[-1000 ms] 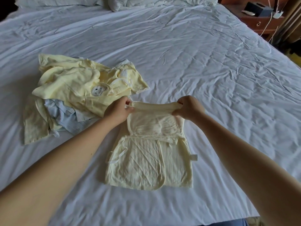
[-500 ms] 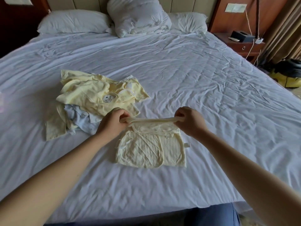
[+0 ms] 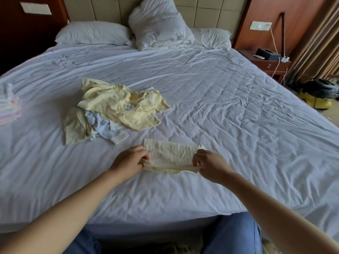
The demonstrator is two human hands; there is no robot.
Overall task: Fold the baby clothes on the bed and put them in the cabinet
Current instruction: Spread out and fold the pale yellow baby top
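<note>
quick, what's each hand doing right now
Left hand: pinching the left end of the folded yellow garment.
Right hand: pinching its right end.

White bed [image 3: 229,110] with pillows [image 3: 91,33], bunched duvet [image 3: 159,28], yellow clothes heap [image 3: 119,107], folded garment [image 3: 170,156], perhaps stacked cloths [image 3: 9,105].

pale yellow ribbed garment [image 3: 171,158], white sheet [image 3: 220,99]

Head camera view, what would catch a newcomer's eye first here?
The left hand and right hand, near middle, each pinch an end of a pale yellow garment folded into a strip on the white bed sheet. Beyond it to the left lies a rumpled pile of yellow and blue baby clothes, and a folded stack sits at the far left edge.
</note>
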